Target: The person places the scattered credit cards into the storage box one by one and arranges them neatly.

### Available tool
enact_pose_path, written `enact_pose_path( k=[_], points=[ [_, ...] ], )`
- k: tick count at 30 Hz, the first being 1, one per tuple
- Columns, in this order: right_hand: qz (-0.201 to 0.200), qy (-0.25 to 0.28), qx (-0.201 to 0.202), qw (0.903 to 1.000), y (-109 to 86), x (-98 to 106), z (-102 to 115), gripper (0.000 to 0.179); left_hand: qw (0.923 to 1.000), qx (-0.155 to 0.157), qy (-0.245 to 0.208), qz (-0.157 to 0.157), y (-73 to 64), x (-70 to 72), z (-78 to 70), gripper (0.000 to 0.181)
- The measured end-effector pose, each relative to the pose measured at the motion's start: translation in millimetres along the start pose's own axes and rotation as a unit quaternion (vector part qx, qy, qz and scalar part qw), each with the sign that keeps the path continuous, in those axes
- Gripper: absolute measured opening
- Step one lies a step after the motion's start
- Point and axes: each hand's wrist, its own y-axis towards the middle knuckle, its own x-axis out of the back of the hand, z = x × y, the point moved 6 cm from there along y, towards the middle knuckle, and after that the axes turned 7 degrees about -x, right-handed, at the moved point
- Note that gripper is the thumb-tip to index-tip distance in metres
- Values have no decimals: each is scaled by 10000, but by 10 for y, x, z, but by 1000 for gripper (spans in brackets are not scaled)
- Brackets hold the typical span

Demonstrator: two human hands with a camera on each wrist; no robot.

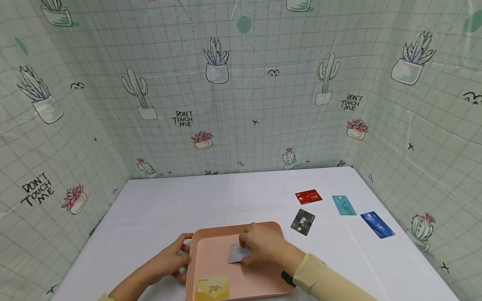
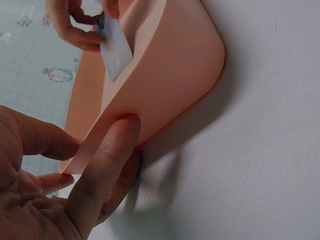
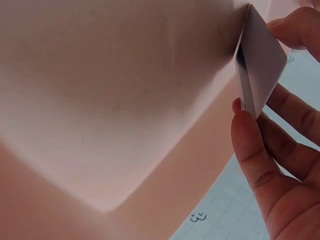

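Observation:
A pink tray (image 1: 211, 267) lies on the table's near part. My left hand (image 1: 167, 261) holds its left wall; in the left wrist view, fingers (image 2: 117, 145) press the outer face. Over the tray, my right hand (image 1: 263, 246) pinches a pale silver card (image 1: 236, 253) between thumb and fingers. That card (image 3: 262, 60) is tilted in the right wrist view, where its lower part looks doubled; I cannot tell whether a second card is there. In the tray's near left corner lies a yellow card (image 1: 212, 288).
Right of the tray lie a black VIP card (image 1: 303, 222), a red VIP card (image 1: 308, 196), a teal VIP card (image 1: 344, 205) and a blue VIP card (image 1: 378, 224). A white cloth covers the table (image 1: 162, 205). Printed curtains (image 1: 241, 96) stand behind and at both sides.

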Motion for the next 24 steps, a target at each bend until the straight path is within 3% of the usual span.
enact_pose_path(
  k=[24],
  points=[
    [447, 226, -187, 9986, 217, -251, 292, 28, 9998, 106, 33, -135, 1, 3, 3, 70]
  ],
)
